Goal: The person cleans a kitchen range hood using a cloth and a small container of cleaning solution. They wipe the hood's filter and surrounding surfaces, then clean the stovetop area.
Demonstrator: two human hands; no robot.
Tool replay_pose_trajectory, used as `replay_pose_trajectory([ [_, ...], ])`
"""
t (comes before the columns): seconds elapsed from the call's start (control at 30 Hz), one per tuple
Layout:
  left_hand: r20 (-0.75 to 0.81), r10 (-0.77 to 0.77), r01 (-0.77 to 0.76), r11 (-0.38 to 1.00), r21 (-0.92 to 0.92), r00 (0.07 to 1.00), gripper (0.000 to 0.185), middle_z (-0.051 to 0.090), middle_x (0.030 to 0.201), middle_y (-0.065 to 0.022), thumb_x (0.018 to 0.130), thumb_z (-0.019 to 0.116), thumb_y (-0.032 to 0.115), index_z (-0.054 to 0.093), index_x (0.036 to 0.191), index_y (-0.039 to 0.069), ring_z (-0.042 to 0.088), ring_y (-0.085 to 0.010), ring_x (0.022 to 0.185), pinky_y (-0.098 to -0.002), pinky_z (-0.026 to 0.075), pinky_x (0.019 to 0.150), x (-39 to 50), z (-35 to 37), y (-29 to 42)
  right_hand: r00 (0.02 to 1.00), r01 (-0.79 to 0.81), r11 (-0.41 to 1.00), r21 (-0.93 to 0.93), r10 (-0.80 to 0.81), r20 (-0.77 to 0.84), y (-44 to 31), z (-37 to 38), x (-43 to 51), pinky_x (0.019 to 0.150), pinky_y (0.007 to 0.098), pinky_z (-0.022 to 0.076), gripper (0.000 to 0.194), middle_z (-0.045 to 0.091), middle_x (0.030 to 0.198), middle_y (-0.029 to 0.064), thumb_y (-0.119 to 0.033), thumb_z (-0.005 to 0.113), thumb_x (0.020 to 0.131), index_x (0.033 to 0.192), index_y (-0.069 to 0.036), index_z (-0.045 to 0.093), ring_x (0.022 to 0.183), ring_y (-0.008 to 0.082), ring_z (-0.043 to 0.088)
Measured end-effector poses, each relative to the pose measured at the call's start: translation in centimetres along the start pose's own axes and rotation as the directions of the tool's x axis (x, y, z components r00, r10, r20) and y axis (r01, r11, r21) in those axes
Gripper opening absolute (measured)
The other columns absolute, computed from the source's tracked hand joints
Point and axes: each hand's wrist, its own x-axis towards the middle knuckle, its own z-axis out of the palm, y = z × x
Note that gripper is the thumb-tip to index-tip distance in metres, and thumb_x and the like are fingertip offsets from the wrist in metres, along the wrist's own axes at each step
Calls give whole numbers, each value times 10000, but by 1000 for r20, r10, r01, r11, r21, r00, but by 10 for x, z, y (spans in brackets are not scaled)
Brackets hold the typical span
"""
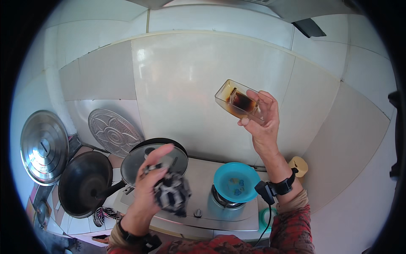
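My right hand (266, 114) is raised in front of the wall panel and grips a clear, brown-stained container (233, 109), tilted with its open end to the upper left. A dark residue or liquid shows inside it. Over the left side of the stove, my left hand (150, 181) holds a crumpled black-and-white patterned cloth (173, 192), slightly blurred. Beneath my right forearm's left side, a blue plastic bowl (222, 189) with a floral print sits on the right burner (226, 203).
On the stovetop (203, 177), a lidded pan (127, 168) stands at the left. Beside it are a black wok (84, 184), a steel lid (44, 143), a perforated metal steamer plate (114, 133) and a zebra-striped cloth (100, 216). A yellow container (298, 165) stands at the right.
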Motion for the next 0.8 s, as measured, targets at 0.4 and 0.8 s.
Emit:
replay_pose_trajectory([
  [0.4, -375, 416, -343, 906, 248, 828, 472, 534, 673, 17, 902, 493, 219, 400, 1295, -25, 549, -92, 595, -262, 517, 580, -79, -53, 70, 997, -77, 989, 126, 78, -1, 32, 5, 33, 617, 277, 518, 551, 482, 1151, 138, 11, 660, 711, 1191, -76, 404, 896, 162, 550],
  [0.8, -594, 674, -456, 737, 499, 440, 410, 468, 591, 47, 906, 526, 232, 464, 1254, 25, 493, -47, 529, -209, 433, 474, -156, -80, 104, 992, -118, 961, 252, 105, 63, 51, 24, 146, 601, 262, 506, 591, 519, 1043, 128, -77, 685, 749, 1220, -8, 335, 784, 172, 593],
])
